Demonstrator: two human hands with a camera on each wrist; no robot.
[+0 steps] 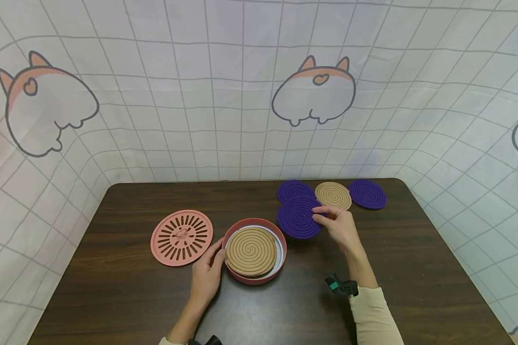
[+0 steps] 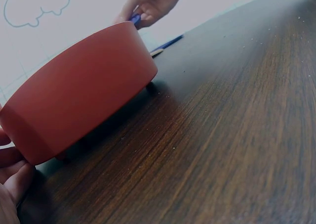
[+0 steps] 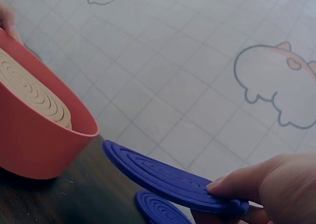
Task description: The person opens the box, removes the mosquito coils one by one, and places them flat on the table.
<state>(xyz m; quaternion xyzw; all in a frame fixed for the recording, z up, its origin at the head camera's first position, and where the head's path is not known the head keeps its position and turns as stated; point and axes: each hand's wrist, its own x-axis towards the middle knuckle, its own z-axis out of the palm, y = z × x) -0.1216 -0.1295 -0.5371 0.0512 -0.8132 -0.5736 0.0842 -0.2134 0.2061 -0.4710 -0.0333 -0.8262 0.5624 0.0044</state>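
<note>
My right hand pinches a purple mosquito coil by its right edge, thumb on top. In the right wrist view this coil is held tilted above the table, right of the round red coil box. A tan mosquito coil lies inside that box over a whitish lining. My left hand grips the box's left side, thumb and fingers at its wall. The left wrist view shows the box's outer wall and short feet beneath it.
A pink slotted lid lies left of the box. Along the table's back right lie a purple coil, a tan coil and another purple coil. White gridded cloth stands behind the dark wooden table.
</note>
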